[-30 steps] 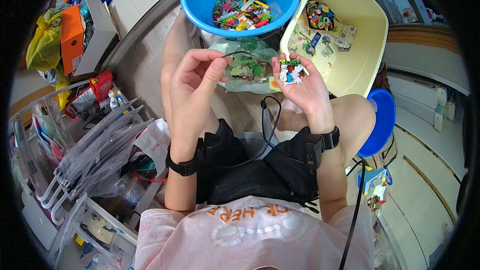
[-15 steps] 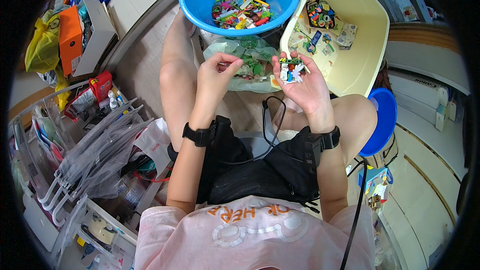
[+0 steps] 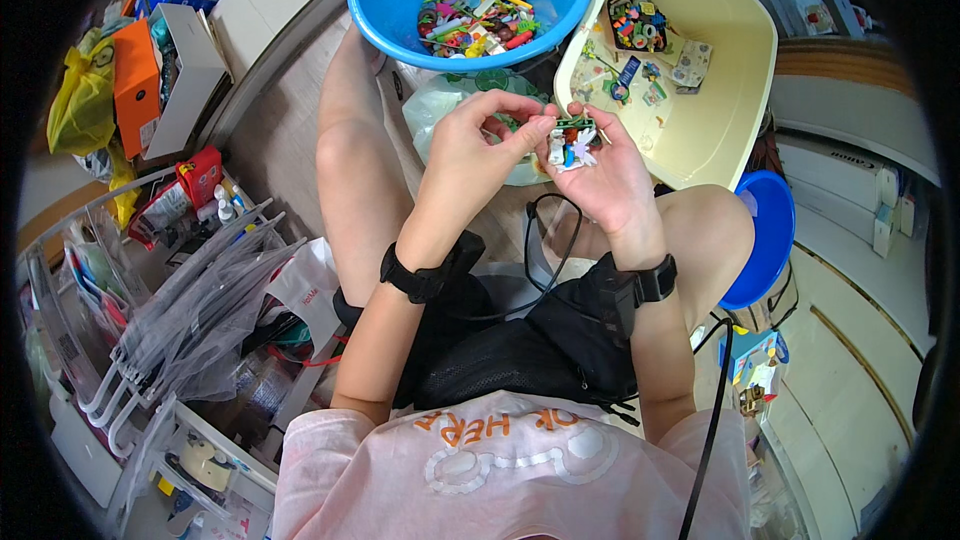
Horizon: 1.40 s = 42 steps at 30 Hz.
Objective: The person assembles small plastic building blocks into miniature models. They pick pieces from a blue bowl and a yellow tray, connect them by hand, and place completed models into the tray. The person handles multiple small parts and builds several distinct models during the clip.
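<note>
My right hand (image 3: 618, 190) is turned palm up and holds a cluster of small plastic toy pieces (image 3: 572, 150), white, blue, lilac and green, between thumb and curled fingers. Against the left edge of the cluster, my left hand (image 3: 478, 152) has its thumb and index finger pinched together; what lies between the tips is too small to make out. Below and beyond the hands sits a translucent green plastic bag (image 3: 432, 110), partly covered by my left hand. Past it stands a light blue basin (image 3: 372, 2) with many mixed small toys (image 3: 475, 20).
A cream tub (image 3: 735, 70) at the right holds a black tray of small pieces (image 3: 637, 22), a card (image 3: 692, 64) and loose bits. A blue bucket (image 3: 765, 240) stands beside my right knee. Hangers (image 3: 130, 380) crowd the left. A black cable (image 3: 540, 290) runs over my lap.
My left hand has moved right and its fingertips now meet the toy pieces in my right hand. My right hand has shifted slightly left, with its fingers curled closer around them.
</note>
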Tool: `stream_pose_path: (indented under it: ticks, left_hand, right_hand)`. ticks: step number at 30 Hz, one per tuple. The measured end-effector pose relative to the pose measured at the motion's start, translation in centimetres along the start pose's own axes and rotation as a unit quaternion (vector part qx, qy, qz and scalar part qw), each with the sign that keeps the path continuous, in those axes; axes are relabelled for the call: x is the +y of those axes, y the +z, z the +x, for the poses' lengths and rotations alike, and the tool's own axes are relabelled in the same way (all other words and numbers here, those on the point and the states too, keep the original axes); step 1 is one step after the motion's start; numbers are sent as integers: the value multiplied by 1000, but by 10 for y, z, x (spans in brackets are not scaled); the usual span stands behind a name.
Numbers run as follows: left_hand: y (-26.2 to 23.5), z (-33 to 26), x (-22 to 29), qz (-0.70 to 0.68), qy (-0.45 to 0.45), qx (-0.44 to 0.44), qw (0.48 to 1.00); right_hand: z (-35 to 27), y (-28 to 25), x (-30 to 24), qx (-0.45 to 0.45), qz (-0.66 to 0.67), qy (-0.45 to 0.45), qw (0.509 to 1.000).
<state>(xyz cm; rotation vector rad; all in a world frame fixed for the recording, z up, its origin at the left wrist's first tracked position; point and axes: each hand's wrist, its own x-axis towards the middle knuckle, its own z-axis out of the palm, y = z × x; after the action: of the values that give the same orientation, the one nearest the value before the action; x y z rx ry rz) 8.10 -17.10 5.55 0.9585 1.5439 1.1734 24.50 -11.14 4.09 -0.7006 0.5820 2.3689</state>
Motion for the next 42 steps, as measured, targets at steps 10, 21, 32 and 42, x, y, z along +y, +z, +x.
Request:
stream_pose_path:
  ticks: [10,21,32,42]
  left_hand:
    - [-42,2,-4,-11,-59,114,992]
    - [-11,11,-102,217,-145,-24,965]
    - [44,91,-249,406,-256,-130,868]
    - [26,91,-246,351,-276,-179,877]
  right_hand:
    - [-2,-1,1,38,-41,-25,998]
    - [3,-9,-3,56,-35,-33,997]
    - [7,-16,-9,78,-26,-29,996]
    - [14,-17,-8,81,-47,-23,995]
